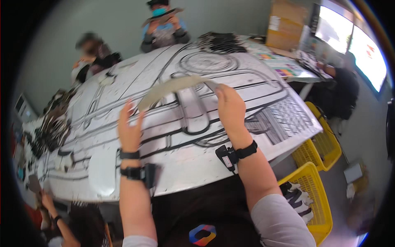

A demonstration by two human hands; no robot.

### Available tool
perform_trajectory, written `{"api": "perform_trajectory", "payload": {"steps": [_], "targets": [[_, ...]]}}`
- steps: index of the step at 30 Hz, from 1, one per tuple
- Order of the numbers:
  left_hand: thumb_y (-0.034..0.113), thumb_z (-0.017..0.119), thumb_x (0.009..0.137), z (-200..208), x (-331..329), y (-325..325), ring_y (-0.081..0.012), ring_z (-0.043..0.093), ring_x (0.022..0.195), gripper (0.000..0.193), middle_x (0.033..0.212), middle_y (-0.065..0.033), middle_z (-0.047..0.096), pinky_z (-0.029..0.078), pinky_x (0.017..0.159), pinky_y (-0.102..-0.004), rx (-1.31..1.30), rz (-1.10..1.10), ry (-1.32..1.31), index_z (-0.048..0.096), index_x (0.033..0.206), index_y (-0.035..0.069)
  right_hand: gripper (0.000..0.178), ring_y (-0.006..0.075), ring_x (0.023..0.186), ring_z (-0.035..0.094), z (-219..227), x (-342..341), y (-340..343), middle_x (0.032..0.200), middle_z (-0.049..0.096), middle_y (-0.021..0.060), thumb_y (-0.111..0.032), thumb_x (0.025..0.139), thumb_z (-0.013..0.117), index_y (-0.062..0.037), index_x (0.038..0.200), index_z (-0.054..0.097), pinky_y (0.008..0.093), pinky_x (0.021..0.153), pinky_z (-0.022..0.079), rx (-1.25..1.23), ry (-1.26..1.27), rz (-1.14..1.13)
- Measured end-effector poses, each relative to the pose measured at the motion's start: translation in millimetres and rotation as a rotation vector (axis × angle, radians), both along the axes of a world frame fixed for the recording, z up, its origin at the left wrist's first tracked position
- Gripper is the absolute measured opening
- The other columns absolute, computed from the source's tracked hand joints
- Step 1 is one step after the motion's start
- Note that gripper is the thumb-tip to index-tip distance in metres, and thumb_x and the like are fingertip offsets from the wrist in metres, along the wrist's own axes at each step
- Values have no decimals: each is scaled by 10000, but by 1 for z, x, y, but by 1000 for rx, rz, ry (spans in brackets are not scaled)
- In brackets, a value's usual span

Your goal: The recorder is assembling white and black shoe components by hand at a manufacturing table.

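Note:
A long, curved, grey-beige strip (173,85) arches above the table in front of me; its material I cannot make out. My right hand (231,108) is closed round the strip's right end, thumb against the fingers. At the other end, my left hand (131,128) has its thumb and fingers apart. The strip's left tip lies by the left thumb, and whether they touch is unclear. Each wrist carries dark bands with a small black device.
The white table (103,136) bears black line markings. A dark pile of pieces (222,42) lies at the far edge, another heap (53,123) at the left. Yellow baskets (325,206) stand at the right. Other people sit around the table, one holding a curved dark piece (166,15).

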State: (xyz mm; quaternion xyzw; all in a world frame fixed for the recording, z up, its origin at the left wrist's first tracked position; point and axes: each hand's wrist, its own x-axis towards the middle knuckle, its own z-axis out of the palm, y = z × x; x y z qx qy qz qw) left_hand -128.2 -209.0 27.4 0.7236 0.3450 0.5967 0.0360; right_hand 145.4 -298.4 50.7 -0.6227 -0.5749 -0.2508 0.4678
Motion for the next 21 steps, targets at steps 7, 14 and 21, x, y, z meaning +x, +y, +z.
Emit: {"api": "perform_trajectory", "payload": {"steps": [7,14,21], "targets": [[140,519,890,-22,-35,32,-109,512,801,370,955,-50,515,438,732,-230,-344,-117,-369,429,1239,56,355,276,1014,535,-20,144,-147,1174,482,165,-222,909,461,4,1181,440,360,806,472,884,1180,-92],[130,505,882,-27,-13,39,-119,535,797,415,961,-41,552,421,774,-255,-534,-159,-219,387,1278,88,211,329,870,583,-193,285,-366,1000,550,150,-70,842,406,24,1011,490,444,711,516,1087,1459,-477],[168,488,896,-26,-11,24,-113,543,810,417,938,-34,579,430,807,-259,-662,-167,-126,377,1295,113,221,313,819,571,-306,196,-458,958,552,152,-107,816,441,26,982,503,426,673,492,817,1546,-715]]}}
